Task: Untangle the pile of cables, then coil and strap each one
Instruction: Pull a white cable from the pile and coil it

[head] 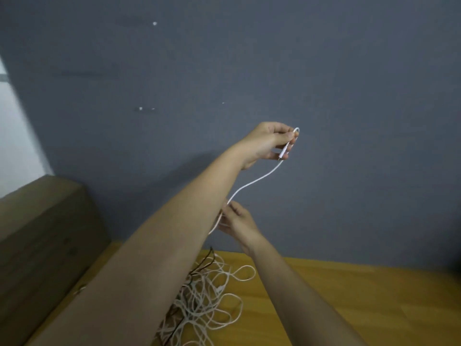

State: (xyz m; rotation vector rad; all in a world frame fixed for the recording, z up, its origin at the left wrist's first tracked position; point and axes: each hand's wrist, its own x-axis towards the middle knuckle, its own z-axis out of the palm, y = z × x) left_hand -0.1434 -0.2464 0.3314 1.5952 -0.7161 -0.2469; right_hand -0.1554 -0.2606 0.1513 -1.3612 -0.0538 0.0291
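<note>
The white cable (252, 182) you hold runs between your 2 hands, raised in front of the grey wall (324, 71). Your left hand (268, 143) pinches its plug end up high; your right hand (237, 221), lower and apart, pinches the same cable further along. Below them the tangled pile (207, 298) lies on the wooden table (361, 295), beside a cardboard box (45, 236).

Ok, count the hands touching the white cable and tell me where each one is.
2. The left hand is raised high, pinching the white cable near its plug end. The right hand is lower, holding the same cable above the tangled pile on the wooden table.
</note>
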